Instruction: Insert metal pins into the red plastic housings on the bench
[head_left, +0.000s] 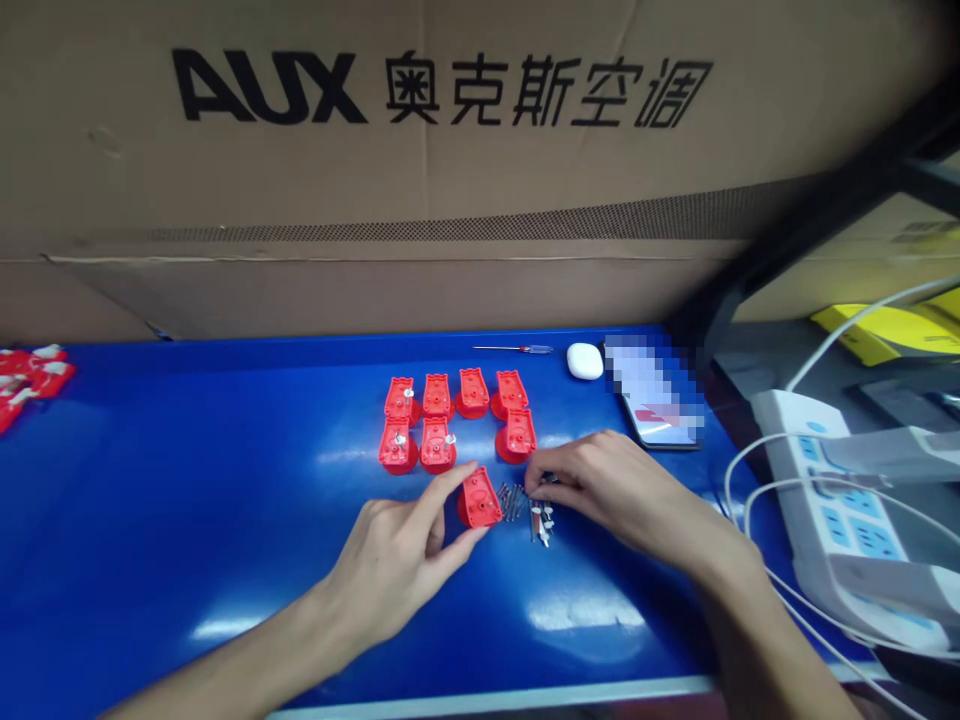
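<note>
My left hand (405, 560) grips a red plastic housing (480, 500) between thumb and fingers, its open hollow side facing up. Just right of it, my right hand (581, 480) has its fingertips pinched together at a small pile of metal screws (511, 502). Whatever sits between those fingertips is too small to make out. Several small parts with white tips (541, 524) lie below the right fingers. Behind the hands, more red housings (436, 396) stand in two rows, and some hold a small whitish piece, such as the front-left housing (397, 445).
A screwdriver (517, 349), a white rounded case (585, 361) and a phone (656, 390) lie along the back. On the right are a white power strip (840, 510) and loose cables. A cardboard box (450, 180) walls off the rear. Red-and-white items (30, 380) lie far left.
</note>
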